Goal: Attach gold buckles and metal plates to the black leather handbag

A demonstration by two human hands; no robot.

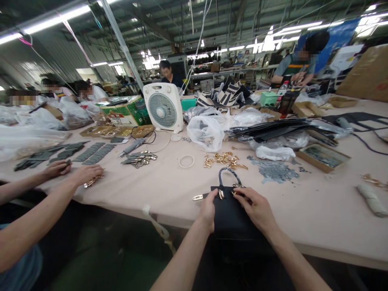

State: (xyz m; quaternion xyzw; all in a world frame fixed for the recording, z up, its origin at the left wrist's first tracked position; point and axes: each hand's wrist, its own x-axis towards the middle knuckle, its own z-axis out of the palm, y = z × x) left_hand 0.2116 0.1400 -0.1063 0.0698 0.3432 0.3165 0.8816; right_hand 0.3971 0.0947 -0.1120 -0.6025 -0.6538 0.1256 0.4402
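Note:
A small black handbag (230, 216) stands at the table's near edge, its curved handle (229, 171) upright. My left hand (209, 208) grips the bag's left side, thumb near the top edge beside a gold buckle-like fitting (221, 194). With fingers pinched, my right hand (253, 204) is at the bag's upper right, on a small gold metal fitting (234, 193) partly hidden by the fingertips. A strap with a gold end plate (198, 197) sticks out to the left of the bag. Beyond the handle lies a loose pile of gold metal fittings (226, 159).
Grey flat pieces (274, 169) and a cardboard tray (323, 157) lie to the right. A tape roll (186, 161), a white fan (163, 107) and plastic bags (207, 133) stand ahead. At left, a co-worker's hands (86, 173) handle gold pieces near grey strips (93, 153).

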